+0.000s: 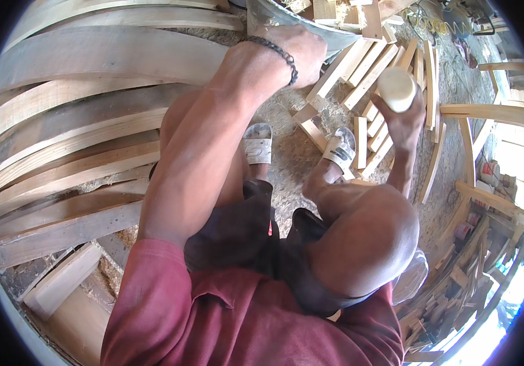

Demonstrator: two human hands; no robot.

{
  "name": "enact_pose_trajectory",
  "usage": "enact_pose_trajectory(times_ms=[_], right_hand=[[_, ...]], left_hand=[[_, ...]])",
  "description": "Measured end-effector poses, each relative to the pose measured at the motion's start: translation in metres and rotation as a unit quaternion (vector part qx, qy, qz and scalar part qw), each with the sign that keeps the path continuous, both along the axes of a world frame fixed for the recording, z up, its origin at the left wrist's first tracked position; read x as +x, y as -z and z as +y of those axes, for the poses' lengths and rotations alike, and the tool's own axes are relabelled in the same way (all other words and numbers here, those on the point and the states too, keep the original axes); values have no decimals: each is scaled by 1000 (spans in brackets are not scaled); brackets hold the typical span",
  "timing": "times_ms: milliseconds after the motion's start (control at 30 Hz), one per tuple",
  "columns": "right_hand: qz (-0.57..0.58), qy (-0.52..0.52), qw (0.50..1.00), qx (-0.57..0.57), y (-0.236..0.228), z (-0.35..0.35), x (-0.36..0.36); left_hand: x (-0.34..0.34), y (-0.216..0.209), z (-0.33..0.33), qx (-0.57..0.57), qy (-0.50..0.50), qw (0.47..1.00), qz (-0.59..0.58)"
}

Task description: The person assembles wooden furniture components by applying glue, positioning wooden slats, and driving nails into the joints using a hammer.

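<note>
- Done: the pale cylinder (396,89), at 2 o'clock, is in the right hand (403,116), its fingers wrapped round it; whether jar or wood, I cannot tell.
- The left hand (301,52), between 12 and 1 o'clock, is by the tub (336,39); its fingertips are hidden, so I cannot tell whether they grip anything.
- Left: wood offcuts (324,11) lie in the tub and sticks (370,78) on the ground towards 1 and 2 o'clock; how many await handling cannot be judged.
- Count: one cylinder, one tub, two sandals (257,146), at least six planks (103,52) towards 9 and 10 o'clock, more than ten overlapping sticks.
</note>
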State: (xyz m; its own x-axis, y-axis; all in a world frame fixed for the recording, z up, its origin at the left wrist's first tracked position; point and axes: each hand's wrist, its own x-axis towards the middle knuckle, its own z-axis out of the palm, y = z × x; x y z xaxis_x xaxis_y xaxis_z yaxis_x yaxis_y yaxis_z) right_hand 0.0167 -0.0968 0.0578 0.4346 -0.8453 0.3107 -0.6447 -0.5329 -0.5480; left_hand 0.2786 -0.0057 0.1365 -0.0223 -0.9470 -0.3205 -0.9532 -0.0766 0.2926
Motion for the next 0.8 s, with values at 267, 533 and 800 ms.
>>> enact_pose_trajectory(times_ms=[267, 533, 800], right_hand=[[-309, 35, 943, 122, 40, -15, -49], [-387, 96, 907, 134, 36, -3, -27], [-397, -17, 903, 160, 49, 11, 42]], left_hand=[[-8, -5, 1, -13, 33, 999, 23], [-16, -9, -5, 31, 8, 999, 0], [-17, 12, -12, -15, 32, 999, 7]])
